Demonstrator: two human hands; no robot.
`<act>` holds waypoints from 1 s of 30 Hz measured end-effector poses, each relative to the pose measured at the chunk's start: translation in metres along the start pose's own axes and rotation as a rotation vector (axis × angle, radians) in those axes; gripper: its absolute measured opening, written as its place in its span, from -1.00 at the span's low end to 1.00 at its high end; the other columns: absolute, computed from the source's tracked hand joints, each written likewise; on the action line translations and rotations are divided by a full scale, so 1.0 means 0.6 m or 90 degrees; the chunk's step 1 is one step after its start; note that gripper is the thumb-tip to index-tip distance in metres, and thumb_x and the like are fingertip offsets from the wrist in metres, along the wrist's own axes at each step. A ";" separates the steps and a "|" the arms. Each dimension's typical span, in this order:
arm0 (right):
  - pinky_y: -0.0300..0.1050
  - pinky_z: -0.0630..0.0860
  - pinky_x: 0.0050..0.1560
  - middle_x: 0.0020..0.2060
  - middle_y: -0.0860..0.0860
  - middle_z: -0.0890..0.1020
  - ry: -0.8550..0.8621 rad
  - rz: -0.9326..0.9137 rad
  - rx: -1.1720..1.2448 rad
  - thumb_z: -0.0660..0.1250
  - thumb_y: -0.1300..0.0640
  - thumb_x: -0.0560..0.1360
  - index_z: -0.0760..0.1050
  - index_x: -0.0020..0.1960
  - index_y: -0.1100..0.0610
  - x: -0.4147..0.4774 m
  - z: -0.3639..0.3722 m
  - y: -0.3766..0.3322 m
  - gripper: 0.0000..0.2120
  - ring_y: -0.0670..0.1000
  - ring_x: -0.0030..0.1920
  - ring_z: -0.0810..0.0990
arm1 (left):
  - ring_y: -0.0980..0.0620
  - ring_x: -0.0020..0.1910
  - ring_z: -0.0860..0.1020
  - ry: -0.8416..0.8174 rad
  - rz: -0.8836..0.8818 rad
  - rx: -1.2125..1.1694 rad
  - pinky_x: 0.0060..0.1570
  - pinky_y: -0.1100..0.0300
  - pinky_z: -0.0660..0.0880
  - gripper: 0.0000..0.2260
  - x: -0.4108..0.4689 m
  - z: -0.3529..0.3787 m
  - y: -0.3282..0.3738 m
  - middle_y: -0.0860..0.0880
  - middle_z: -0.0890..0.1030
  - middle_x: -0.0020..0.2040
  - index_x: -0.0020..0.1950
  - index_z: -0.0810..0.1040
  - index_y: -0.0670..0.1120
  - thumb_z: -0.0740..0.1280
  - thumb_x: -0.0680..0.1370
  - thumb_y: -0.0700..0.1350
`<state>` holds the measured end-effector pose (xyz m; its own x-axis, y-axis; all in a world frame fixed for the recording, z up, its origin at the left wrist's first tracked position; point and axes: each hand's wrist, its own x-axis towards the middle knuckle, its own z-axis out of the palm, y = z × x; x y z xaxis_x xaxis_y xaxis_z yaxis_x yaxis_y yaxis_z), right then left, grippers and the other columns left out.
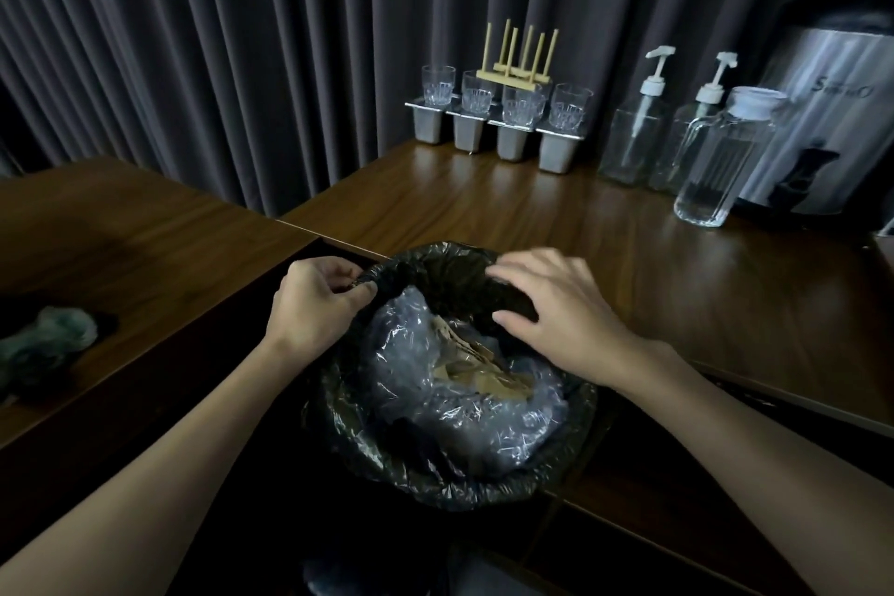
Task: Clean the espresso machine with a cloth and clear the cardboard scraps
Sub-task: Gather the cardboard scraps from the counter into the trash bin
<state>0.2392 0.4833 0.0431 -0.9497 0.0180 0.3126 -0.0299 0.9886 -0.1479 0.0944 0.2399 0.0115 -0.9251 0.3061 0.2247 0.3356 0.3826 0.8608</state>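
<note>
A bin lined with a black plastic bag (338, 421) stands in the corner gap between two wooden counters. Inside lie crumpled clear plastic (411, 353) and brown cardboard scraps (476, 373). My left hand (314, 300) pinches the bag's rim at the far left. My right hand (551, 305) lies over the far right part of the rim, fingers spread and slightly bent. A greenish cloth (43, 344) lies bunched on the left counter. The espresso machine is not clearly in view.
On the right counter (532, 218) stand several glasses on metal holders (503, 116), a wooden rack (520, 58), two pump bottles (633, 131), a glass jug (721, 160) and a steel urn (822, 111). Dark curtains hang behind. The left counter (145, 232) holds only the cloth.
</note>
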 end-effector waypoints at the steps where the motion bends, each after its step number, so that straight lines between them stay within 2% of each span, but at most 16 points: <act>1: 0.01 0.15 0.39 0.47 -0.07 0.24 -0.004 0.005 -0.080 0.36 -0.16 0.48 0.13 0.52 -0.09 0.004 0.003 0.002 -0.29 0.00 0.46 0.15 | -0.09 -0.26 0.67 -0.001 -0.003 -0.007 -0.07 -0.17 0.63 -0.91 0.000 -0.004 0.000 0.01 0.70 -0.28 -0.19 0.66 -0.01 0.51 0.49 -0.06; 3: 0.10 0.14 0.42 0.53 -0.01 0.04 -0.091 0.056 -0.127 0.43 -0.20 0.40 -0.12 0.55 -0.12 0.010 0.010 -0.001 -0.04 0.08 0.50 0.06 | -0.13 -0.28 0.66 -0.004 -0.011 -0.030 -0.10 -0.16 0.62 -0.91 -0.001 -0.011 0.000 -0.03 0.70 -0.29 -0.18 0.67 -0.03 0.51 0.50 -0.08; 5: 0.11 0.26 0.39 0.54 0.02 0.05 -0.124 0.103 -0.068 0.45 -0.15 0.41 -0.24 0.55 -0.11 0.012 0.021 -0.007 0.02 0.11 0.48 0.17 | -0.10 -0.32 0.63 -0.010 -0.017 -0.051 -0.16 -0.10 0.59 -0.91 -0.002 -0.016 0.000 -0.08 0.69 -0.30 -0.18 0.67 -0.05 0.50 0.51 -0.10; 7: 0.08 0.44 0.27 0.48 0.05 0.25 -0.068 0.187 0.082 0.38 -0.07 0.50 -0.15 0.56 -0.07 0.018 0.028 -0.003 -0.13 0.10 0.38 0.38 | -0.03 -0.36 0.61 -0.014 -0.022 -0.062 -0.21 -0.02 0.55 -0.91 -0.006 -0.019 -0.005 -0.09 0.69 -0.30 -0.18 0.67 -0.06 0.49 0.52 -0.12; 9: 0.01 0.55 0.07 0.23 0.07 0.54 -0.033 0.244 0.164 0.30 -0.01 0.55 0.14 0.50 0.05 0.028 0.032 0.009 -0.39 0.09 0.16 0.57 | 0.04 -0.38 0.59 -0.007 -0.024 -0.058 -0.24 0.03 0.53 -0.92 -0.008 -0.019 -0.013 -0.07 0.69 -0.31 -0.18 0.67 -0.06 0.50 0.51 -0.13; 11: -0.11 0.54 -0.15 -0.05 0.01 0.65 -0.054 0.254 0.187 0.30 0.06 0.55 0.44 0.24 0.07 0.033 0.039 0.019 -0.72 0.05 -0.05 0.63 | 0.07 -0.39 0.59 -0.003 -0.029 -0.052 -0.25 0.04 0.53 -0.92 -0.009 -0.018 -0.022 -0.02 0.69 -0.33 -0.18 0.67 -0.05 0.50 0.51 -0.13; 13: -0.14 0.49 -0.25 -0.12 0.00 0.64 -0.093 0.259 0.235 0.32 0.12 0.54 0.45 0.09 0.03 0.033 0.054 0.023 -0.86 0.01 -0.16 0.62 | 0.03 -0.32 0.65 -0.003 -0.039 -0.043 -0.19 0.00 0.59 -0.93 -0.009 -0.018 -0.035 0.02 0.70 -0.30 -0.17 0.67 -0.02 0.51 0.50 -0.10; 15: -0.12 0.49 -0.29 -0.13 0.04 0.64 -0.119 0.261 0.272 0.32 0.16 0.54 0.38 0.06 0.01 0.030 0.073 0.025 -0.84 0.02 -0.20 0.61 | 0.01 -0.25 0.67 0.004 -0.049 -0.034 -0.09 -0.02 0.62 -0.94 -0.010 -0.018 -0.048 0.05 0.70 -0.28 -0.16 0.68 0.00 0.52 0.48 -0.07; 16: -0.10 0.52 -0.28 -0.12 0.05 0.63 -0.124 0.264 0.290 0.32 0.18 0.54 0.36 0.05 0.00 0.028 0.083 0.026 -0.83 0.03 -0.20 0.61 | 0.02 -0.25 0.67 0.008 -0.055 -0.036 -0.08 -0.01 0.62 -0.93 -0.011 -0.018 -0.055 0.06 0.70 -0.28 -0.16 0.68 0.00 0.53 0.48 -0.07; 18: 0.04 0.62 -0.12 -0.05 0.07 0.63 -0.122 0.276 0.357 0.32 0.21 0.53 0.37 0.04 -0.05 0.025 0.104 0.028 -0.79 0.07 -0.09 0.64 | 0.06 -0.28 0.66 0.022 -0.065 -0.048 -0.14 0.05 0.59 -0.93 -0.018 -0.018 -0.068 0.05 0.70 -0.29 -0.17 0.68 0.00 0.53 0.48 -0.09; 20: 0.12 0.59 0.10 0.09 0.07 0.60 -0.120 0.288 0.421 0.33 0.23 0.53 0.40 0.04 -0.12 0.023 0.122 0.027 -0.74 0.07 0.15 0.59 | 0.12 -0.30 0.64 0.032 -0.061 -0.061 -0.19 0.12 0.54 -0.93 -0.030 -0.018 -0.079 0.03 0.70 -0.29 -0.16 0.68 -0.02 0.53 0.49 -0.11; 22: 0.12 0.54 0.22 0.18 0.06 0.55 -0.115 0.284 0.435 0.33 0.23 0.53 0.41 0.10 -0.12 0.023 0.141 0.027 -0.71 0.04 0.30 0.49 | 0.15 -0.27 0.65 0.022 -0.055 -0.071 -0.19 0.17 0.53 -0.95 -0.043 -0.020 -0.092 0.02 0.70 -0.25 -0.12 0.68 -0.03 0.52 0.49 -0.11; 24: 0.12 0.53 0.23 0.21 0.06 0.54 -0.107 0.286 0.431 0.32 0.23 0.53 0.41 0.13 -0.12 0.023 0.158 0.028 -0.70 0.05 0.33 0.47 | 0.15 -0.19 0.68 -0.001 -0.065 -0.070 -0.12 0.18 0.58 -0.90 -0.057 -0.023 -0.106 0.05 0.72 -0.18 -0.05 0.69 0.00 0.53 0.48 -0.04; 26: 0.09 0.51 0.25 0.23 0.08 0.53 -0.105 0.297 0.424 0.31 0.23 0.54 0.41 0.16 -0.09 0.021 0.170 0.029 -0.70 0.07 0.35 0.45 | 0.18 -0.06 0.67 -0.021 -0.086 -0.059 0.01 0.20 0.59 -0.72 -0.069 -0.028 -0.126 0.10 0.72 -0.05 0.10 0.67 0.03 0.54 0.44 0.06; 28: -0.02 0.47 0.24 0.25 0.10 0.50 -0.113 0.316 0.408 0.30 0.24 0.55 0.41 0.21 -0.03 0.019 0.183 0.029 -0.71 0.08 0.36 0.42 | 0.21 0.11 0.59 -0.024 -0.119 -0.018 0.11 0.28 0.50 -0.52 -0.080 -0.033 -0.151 0.15 0.63 0.14 0.28 0.59 0.04 0.54 0.41 0.13; 30: -0.08 0.46 0.18 0.24 0.12 0.51 -0.124 0.332 0.404 0.30 0.25 0.56 0.41 0.23 0.01 0.017 0.197 0.027 -0.71 0.08 0.33 0.44 | 0.17 0.21 0.51 -0.016 -0.146 0.020 0.19 0.26 0.43 -0.47 -0.093 -0.035 -0.176 0.12 0.54 0.24 0.34 0.55 0.02 0.55 0.42 0.10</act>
<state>0.1921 0.4817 -0.0667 -0.9257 0.3647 -0.1008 0.3131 0.5887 -0.7453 0.1068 0.1639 -0.0823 -0.9732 0.2296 0.0122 0.1223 0.4718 0.8732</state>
